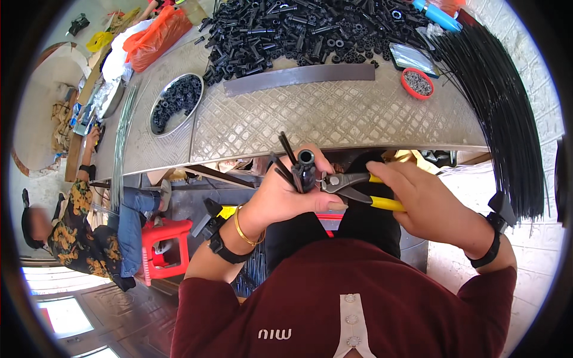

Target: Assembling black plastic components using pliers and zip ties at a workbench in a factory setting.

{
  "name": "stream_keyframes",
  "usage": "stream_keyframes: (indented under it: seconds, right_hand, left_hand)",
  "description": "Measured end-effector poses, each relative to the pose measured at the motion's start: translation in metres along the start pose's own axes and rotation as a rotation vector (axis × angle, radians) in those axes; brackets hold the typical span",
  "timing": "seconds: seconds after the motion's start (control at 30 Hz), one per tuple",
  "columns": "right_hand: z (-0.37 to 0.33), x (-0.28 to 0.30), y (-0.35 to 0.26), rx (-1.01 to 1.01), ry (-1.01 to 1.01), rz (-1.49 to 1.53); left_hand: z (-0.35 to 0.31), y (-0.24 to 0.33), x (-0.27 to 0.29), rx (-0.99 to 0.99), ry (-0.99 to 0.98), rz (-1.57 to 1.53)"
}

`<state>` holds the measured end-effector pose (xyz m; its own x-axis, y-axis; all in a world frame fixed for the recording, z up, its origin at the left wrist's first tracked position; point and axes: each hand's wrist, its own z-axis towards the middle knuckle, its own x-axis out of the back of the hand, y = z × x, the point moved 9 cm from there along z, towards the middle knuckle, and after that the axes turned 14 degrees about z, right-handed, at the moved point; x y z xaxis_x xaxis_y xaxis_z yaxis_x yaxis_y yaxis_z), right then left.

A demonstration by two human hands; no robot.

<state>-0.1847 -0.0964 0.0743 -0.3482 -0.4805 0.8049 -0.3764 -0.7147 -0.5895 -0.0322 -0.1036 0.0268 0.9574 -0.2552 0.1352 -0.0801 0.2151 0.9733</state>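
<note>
My left hand [280, 194] is closed around a black plastic tube [305, 170], whose round open end faces up. Several thin black rods [286, 149] stick out beside the tube, between the fingers of that hand. My right hand [427, 200] grips a pair of pliers [352, 186] with yellow handles. The jaws point left and meet the side of the tube, close to my left thumb and fingers. A small shiny bit shows at the jaw tips, too small to name. Both hands are held just off the table's near edge, above my lap.
A large heap of black plastic parts [286, 36] covers the table's far side, behind a flat grey strip [298, 79]. An oval metal tray [156, 128] holds black rings. A red bowl [404, 89] of small metal bits and long black rods [501, 107] lie right. Another person [77, 221] sits left.
</note>
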Motion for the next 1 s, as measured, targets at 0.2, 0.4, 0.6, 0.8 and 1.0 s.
stream_keyframes:
  seconds: [0.2, 0.4, 0.6, 0.8, 1.0]
  right_hand:
    - [-0.029, -0.067, 0.036, -0.712, -0.597, 1.327]
    - [-0.031, -0.067, 0.037, -0.7, -0.633, 1.368]
    - [-0.026, -0.055, 0.032, -0.688, -0.618, 1.42]
    - [-0.028, -0.054, 0.034, -0.699, -0.64, 1.419]
    - [-0.027, -0.054, 0.034, -0.644, -0.64, 1.374]
  left_hand:
    - [0.001, 0.0, -0.012, 0.048, -0.139, -0.045]
    - [0.004, 0.008, -0.02, 0.015, -0.25, 0.104]
    - [0.004, 0.008, -0.027, 0.074, -0.293, 0.086]
    - [0.007, 0.011, -0.03, 0.055, -0.316, 0.152]
    - [0.008, 0.015, -0.03, -0.002, -0.306, 0.202]
